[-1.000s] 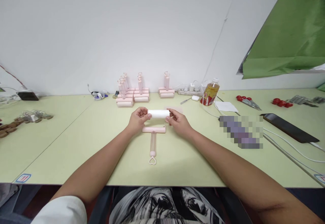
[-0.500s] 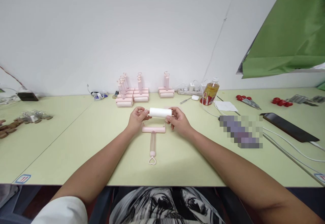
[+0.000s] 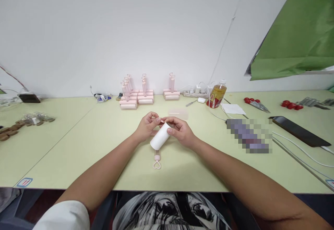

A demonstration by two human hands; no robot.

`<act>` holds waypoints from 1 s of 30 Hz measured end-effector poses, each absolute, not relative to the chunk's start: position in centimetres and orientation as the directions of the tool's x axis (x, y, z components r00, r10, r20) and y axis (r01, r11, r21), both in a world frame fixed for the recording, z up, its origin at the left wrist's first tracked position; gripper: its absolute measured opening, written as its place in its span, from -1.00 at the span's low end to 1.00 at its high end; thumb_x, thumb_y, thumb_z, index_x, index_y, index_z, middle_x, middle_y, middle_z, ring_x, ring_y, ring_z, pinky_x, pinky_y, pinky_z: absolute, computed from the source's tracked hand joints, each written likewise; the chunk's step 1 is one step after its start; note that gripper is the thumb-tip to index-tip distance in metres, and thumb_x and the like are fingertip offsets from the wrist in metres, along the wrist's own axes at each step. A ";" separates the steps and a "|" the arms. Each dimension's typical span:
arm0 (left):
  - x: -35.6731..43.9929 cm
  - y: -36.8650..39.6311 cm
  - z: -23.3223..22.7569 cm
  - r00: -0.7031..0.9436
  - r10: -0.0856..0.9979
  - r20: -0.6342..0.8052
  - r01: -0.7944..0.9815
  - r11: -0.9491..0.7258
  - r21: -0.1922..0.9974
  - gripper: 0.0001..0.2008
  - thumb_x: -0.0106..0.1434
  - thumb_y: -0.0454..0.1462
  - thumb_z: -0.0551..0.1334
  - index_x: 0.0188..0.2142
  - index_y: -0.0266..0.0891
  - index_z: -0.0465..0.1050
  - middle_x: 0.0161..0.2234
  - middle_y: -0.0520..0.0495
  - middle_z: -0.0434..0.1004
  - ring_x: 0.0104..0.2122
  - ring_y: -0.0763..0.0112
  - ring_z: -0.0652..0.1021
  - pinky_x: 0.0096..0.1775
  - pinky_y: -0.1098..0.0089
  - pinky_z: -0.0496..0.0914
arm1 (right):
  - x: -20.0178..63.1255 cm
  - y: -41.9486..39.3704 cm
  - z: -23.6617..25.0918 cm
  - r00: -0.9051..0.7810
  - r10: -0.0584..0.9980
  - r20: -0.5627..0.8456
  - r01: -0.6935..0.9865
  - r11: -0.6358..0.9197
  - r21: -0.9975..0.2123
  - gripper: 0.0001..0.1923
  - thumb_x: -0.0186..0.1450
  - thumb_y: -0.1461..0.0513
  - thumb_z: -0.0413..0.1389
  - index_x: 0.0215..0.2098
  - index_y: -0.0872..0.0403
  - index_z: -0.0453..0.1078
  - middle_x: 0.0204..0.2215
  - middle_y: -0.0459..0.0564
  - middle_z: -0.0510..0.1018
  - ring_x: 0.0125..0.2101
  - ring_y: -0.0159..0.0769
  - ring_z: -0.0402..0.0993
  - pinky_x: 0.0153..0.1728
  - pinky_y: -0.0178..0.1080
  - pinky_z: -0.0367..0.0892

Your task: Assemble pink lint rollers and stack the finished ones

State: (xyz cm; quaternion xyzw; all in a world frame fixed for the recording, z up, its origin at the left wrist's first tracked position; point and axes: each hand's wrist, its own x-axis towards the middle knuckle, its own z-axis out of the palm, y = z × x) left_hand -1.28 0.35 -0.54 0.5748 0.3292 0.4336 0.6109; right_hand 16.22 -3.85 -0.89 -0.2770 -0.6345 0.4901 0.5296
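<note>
My right hand point(image 3: 182, 131) is closed around the upper end of a white lint roll point(image 3: 159, 137), which tilts down toward the lower left. At that same end, the fingers of my left hand point(image 3: 148, 127) are pinched together; a small pale bit shows at their tips, too small to name. Under the roll, a pink lint roller handle point(image 3: 157, 157) lies on the table with its heart-shaped loop toward me; the roll and my hands hide most of its head. Just beyond my right hand lies a translucent pink cover point(image 3: 178, 113).
Finished-looking pink lint rollers point(image 3: 128, 104) stand in groups along the wall. To the right are a drink bottle point(image 3: 217, 94), a power strip point(image 3: 194, 94), a white paper point(image 3: 234, 109), cables and a black phone point(image 3: 299, 131). Brown pieces point(image 3: 10, 131) lie far left.
The roll has turned from level to tilted and come nearer to me, over the handle. My left hand has moved from the roll's left end to the end held by my right hand.
</note>
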 end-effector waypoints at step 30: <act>-2.4 2.5 -1.4 0.075 0.936 0.344 -0.085 -0.337 0.938 -0.48 -0.05 -0.20 0.41 -0.14 -0.19 0.23 -0.35 0.06 0.41 -0.42 0.48 0.41 -0.35 0.43 0.34 | 21.9 0.1 -0.8 -0.028 0.988 0.149 0.882 0.095 -0.462 -0.81 0.18 0.39 0.05 -0.29 0.10 0.45 -0.31 0.02 0.60 -0.32 -0.29 0.45 -0.37 -0.35 0.21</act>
